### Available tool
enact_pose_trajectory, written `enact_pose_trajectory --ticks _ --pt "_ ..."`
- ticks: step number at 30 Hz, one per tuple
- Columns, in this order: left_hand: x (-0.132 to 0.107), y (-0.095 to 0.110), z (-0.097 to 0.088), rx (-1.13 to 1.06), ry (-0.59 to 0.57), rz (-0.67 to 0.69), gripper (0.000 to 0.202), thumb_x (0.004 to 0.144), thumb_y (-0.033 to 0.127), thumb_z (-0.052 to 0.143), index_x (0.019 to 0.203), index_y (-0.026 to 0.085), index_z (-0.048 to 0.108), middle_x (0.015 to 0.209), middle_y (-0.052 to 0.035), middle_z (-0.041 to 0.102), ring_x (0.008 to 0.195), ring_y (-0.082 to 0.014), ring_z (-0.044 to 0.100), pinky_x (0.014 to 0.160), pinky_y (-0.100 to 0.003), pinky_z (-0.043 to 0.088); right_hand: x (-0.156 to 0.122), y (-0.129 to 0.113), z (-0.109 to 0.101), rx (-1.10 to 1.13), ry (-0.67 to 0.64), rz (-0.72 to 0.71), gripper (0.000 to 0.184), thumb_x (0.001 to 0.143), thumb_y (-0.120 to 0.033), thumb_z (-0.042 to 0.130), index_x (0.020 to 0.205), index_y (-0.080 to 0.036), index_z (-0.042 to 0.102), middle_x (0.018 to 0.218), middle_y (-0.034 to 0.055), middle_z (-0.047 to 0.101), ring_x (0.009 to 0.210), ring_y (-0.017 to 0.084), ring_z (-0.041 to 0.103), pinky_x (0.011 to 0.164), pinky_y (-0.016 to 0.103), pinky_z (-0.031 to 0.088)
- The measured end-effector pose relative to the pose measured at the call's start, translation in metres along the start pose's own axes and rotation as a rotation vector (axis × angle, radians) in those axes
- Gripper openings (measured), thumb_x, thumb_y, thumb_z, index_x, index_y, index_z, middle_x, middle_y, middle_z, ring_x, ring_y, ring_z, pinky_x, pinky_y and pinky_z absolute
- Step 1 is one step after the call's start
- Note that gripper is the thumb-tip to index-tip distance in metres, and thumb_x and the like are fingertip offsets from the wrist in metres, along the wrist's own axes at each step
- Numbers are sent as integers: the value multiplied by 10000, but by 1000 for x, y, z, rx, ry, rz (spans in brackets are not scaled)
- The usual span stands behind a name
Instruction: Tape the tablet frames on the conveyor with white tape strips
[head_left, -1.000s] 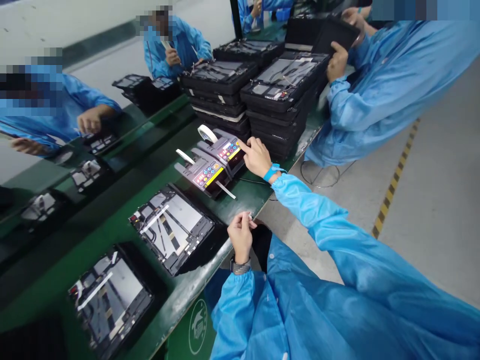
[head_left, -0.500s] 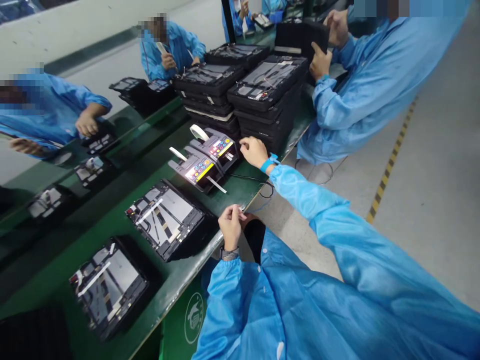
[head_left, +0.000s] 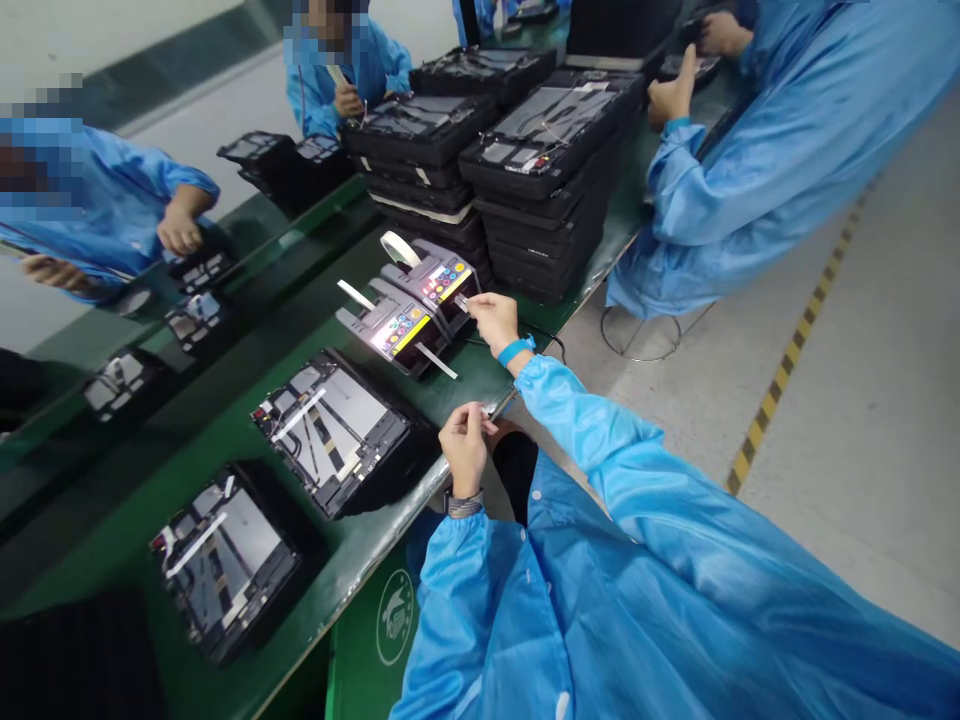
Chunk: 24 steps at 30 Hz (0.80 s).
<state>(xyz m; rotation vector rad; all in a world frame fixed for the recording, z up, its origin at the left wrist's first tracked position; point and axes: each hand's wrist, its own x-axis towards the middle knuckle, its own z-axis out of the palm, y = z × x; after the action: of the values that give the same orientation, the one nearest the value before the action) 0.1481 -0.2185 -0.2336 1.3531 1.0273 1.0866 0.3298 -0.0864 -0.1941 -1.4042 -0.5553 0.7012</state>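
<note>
My left hand (head_left: 465,448) pinches a small white strip (head_left: 489,426) above the near edge of the green bench (head_left: 360,480). My right hand (head_left: 495,325), with a blue wristband, reaches over the bench and holds a thin pale strip (head_left: 461,302) against the nearer side of a test unit (head_left: 439,282). That unit and a second one (head_left: 394,332) show lit colored panels. A white film strip (head_left: 435,361) lies by the second unit. A roll of white tape (head_left: 400,249) leans on the farther unit.
Opened tablets (head_left: 330,432) with exposed internals lie on the bench. Two stacks of black tablets (head_left: 540,150) stand behind the units. A co-worker in a blue smock (head_left: 757,170) sits to the right, and others sit across the bench. A cable (head_left: 551,342) trails over the bench edge.
My right hand has moved from beside the farther unit onto its panel, with a thin strip at the fingertips. My left hand keeps its pinch. The co-worker's hands have dropped lower.
</note>
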Motion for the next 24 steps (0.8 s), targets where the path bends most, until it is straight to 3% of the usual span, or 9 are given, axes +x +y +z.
enact_pose_trajectory --ticks 7,11,16,24 --pt "0 2 0 -6 10 -23 359 914 507 696 919 148 716 699 -9 678 556 -128 661 574 -248 518 13 3 27 48 65 77 156 771 -271 728 832 -137 781 782 44 746 767 168 706 721 250 549" --pt "1 3 0 4 0 -28 366 921 510 685 928 146 716 690 -10 679 553 -127 659 578 -247 517 14 -4 24 -3 77 119 161 761 -252 716 842 -134 790 804 45 751 793 164 706 734 241 547" --pt "0 5 0 16 7 -29 383 920 529 681 920 147 713 699 -12 682 554 -129 662 581 -248 519 11 -14 19 39 32 211 186 755 -234 707 874 -122 796 763 32 732 664 136 653 652 239 535" --pt "0 4 0 -3 2 -25 368 933 515 672 915 149 708 684 -4 672 555 -125 657 577 -243 505 14 -15 21 42 23 214 126 713 -176 700 793 -118 778 691 6 685 622 127 614 646 245 522"
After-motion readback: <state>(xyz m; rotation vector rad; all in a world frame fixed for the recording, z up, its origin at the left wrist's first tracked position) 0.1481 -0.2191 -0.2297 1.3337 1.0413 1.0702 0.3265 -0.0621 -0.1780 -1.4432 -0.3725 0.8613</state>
